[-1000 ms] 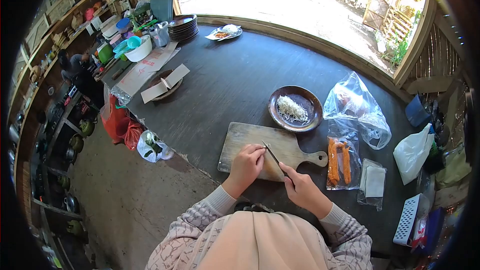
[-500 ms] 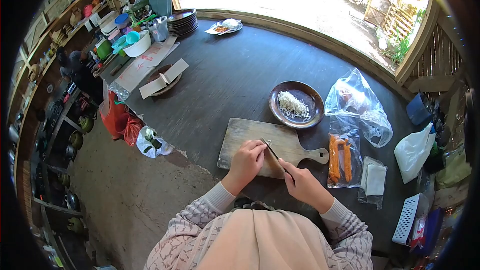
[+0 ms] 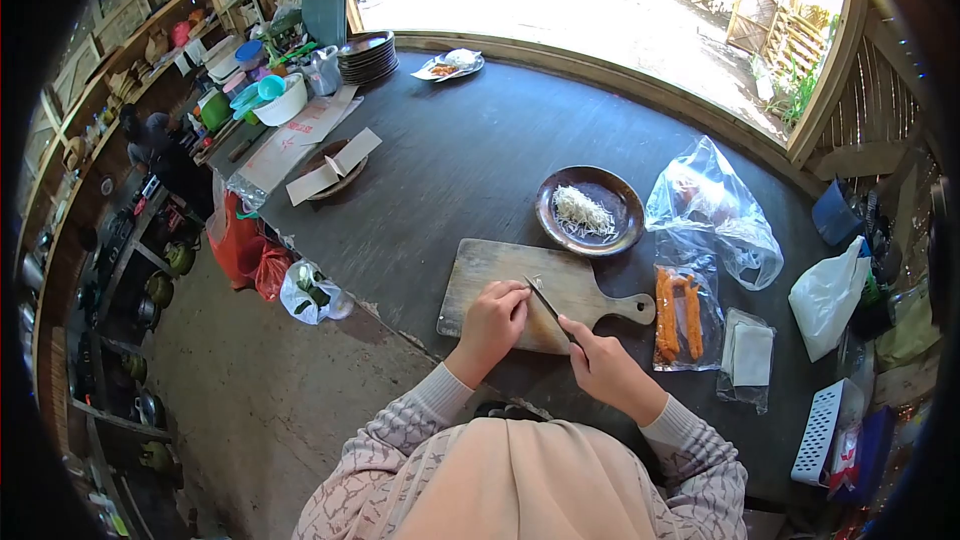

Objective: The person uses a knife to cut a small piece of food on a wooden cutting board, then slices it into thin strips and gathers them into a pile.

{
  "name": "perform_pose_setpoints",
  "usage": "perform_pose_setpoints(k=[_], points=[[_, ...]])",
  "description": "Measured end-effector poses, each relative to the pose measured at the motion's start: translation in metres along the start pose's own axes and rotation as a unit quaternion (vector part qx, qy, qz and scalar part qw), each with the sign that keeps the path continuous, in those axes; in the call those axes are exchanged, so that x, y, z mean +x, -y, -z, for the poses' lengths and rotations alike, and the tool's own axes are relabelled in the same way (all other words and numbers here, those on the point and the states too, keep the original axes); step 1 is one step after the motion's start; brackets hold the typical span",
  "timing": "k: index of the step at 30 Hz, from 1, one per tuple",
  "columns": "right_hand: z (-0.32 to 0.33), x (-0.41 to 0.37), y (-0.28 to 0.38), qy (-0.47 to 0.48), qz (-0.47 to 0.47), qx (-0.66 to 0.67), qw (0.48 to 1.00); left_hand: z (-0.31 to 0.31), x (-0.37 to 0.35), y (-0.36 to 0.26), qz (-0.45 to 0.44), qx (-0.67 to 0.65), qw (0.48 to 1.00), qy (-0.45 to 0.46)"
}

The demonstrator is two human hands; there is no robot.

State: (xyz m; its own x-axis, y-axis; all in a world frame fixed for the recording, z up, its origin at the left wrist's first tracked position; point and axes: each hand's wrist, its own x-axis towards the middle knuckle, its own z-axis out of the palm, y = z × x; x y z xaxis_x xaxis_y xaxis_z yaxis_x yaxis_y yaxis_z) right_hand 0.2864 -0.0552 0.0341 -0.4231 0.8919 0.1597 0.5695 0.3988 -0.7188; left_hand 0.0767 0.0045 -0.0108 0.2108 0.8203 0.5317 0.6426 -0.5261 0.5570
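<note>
Near the frame's centre, the right hand (image 3: 607, 365) is gripping a kitchen knife (image 3: 549, 308) over the wooden cutting board (image 3: 490, 265); the left hand (image 3: 490, 322) is curling alongside, its hold hidden from me.

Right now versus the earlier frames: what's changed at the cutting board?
No clear move: only the whole view shifts slightly with the head camera. Nothing was grasped or released. The right hand still grips the knife; the left hand stays beside it at the cutting board. The plate of white shreds stays put.
</note>
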Motion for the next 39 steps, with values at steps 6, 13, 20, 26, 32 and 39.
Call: perform_pose_setpoints(k=[6,13,20,26,32,39], points=[[-0.003,-0.001,-0.003,-0.016,0.021,-0.003,1.000,-0.001,0.001,0.001,0.002,-0.001,1.000,0.000],[0.003,0.005,0.003,0.019,-0.025,0.003,0.999,0.001,0.002,0.000,-0.003,-0.002,1.000,0.007],[-0.006,0.003,-0.007,-0.007,0.008,-0.025,1.000,0.002,0.002,-0.003,0.000,-0.002,1.000,0.003],[0.000,-0.012,-0.001,0.004,-0.013,-0.028,1.000,0.001,0.003,-0.001,-0.002,-0.003,1.000,0.001],[-0.008,-0.007,-0.005,-0.031,-0.005,-0.008,0.999,0.000,0.001,-0.001,-0.006,0.001,1.000,-0.005],[-0.003,-0.006,-0.001,-0.007,-0.015,-0.016,1.000,0.000,0.001,0.000,-0.007,0.003,1.000,-0.007]])
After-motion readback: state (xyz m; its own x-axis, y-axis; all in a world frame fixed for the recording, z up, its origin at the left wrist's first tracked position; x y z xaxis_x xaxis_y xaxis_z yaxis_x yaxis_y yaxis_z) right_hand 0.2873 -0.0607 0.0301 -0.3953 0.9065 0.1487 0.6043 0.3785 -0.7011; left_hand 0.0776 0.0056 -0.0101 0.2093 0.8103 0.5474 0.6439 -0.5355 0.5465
